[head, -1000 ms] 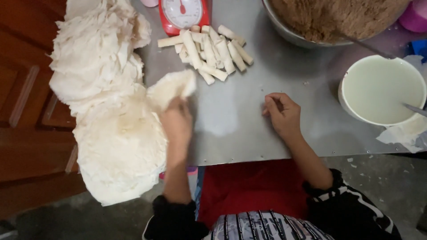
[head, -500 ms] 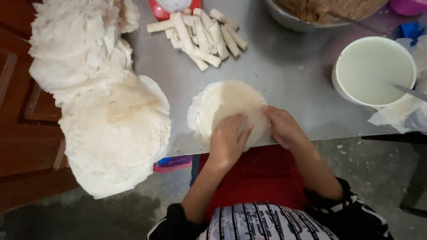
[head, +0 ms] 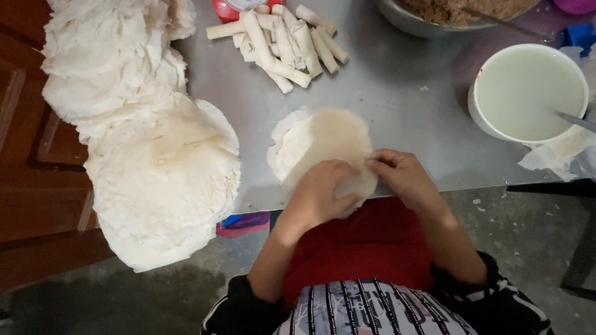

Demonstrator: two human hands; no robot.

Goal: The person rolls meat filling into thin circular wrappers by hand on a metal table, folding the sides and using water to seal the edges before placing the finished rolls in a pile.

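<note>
Both hands down at near edge of grey metal worktop (head: 397, 118), working one round thin wrapper sheet (head: 323, 146). Left hand (head: 320, 195) lies palm down on the sheet's near part, fingers curled over its lower edge. Right hand (head: 403, 177) sits just beside it, fingertips (head: 375, 164) pinching the sheet's right rim. Hands close together, nearly touching, both gripping the same sheet. Sheet lies flat on worktop, directly under and just beyond the hands; its near edge hangs slightly over the worktop lip. Cannot tell if it is one layer or two.

Left of the left hand: big stack of same white wrappers (head: 161, 180), overhanging the worktop edge, well apart from the sheet. Further beyond that, a second, messier heap of wrappers (head: 105, 62).

Beyond the hands, past the sheet: pile of finished pale rolls (head: 282, 40), lying loosely crossed, apart from the sheet. Red object (head: 223, 9) partly visible behind rolls, mostly cut off.

Beyond and right of right hand: white bowl (head: 528, 93) of pale cloudy liquid, a thin utensil handle (head: 574, 121) leaning in at its right side. Crumpled white paper (head: 559, 158) just beside bowl. Metal bowl (head: 428, 18) with brown filling at top edge, cropped.

Person wears red apron, striped top, dark sleeves.
</note>
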